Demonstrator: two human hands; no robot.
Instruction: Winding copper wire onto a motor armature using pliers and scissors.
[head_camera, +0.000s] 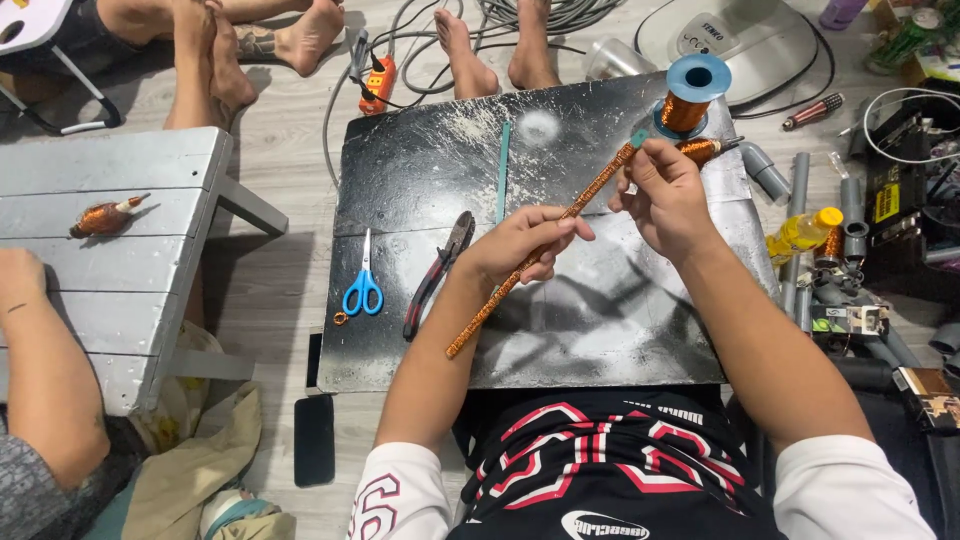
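Copper-wound rod (530, 265) over dark worktop (420, 170), slanting near-left to far-right. Winding covers nearly whole visible length; only far tip at right hand (668, 195) looks unfinished. Left hand (520, 245) fingers closed around mid-rod, right fingers pinching tip. Wire spool (692, 95) just beyond. Scissors (363, 285), pliers (437, 270) lie idle, left.

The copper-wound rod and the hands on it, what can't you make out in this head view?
- Rod: its middle is hidden inside the left hand; its top end sits behind the right hand.
- Any wire running from the spool to the rod: too thin to see.
- Right hand's fingers: their grip faces away from the camera.
- Spool base: hidden by the right hand.
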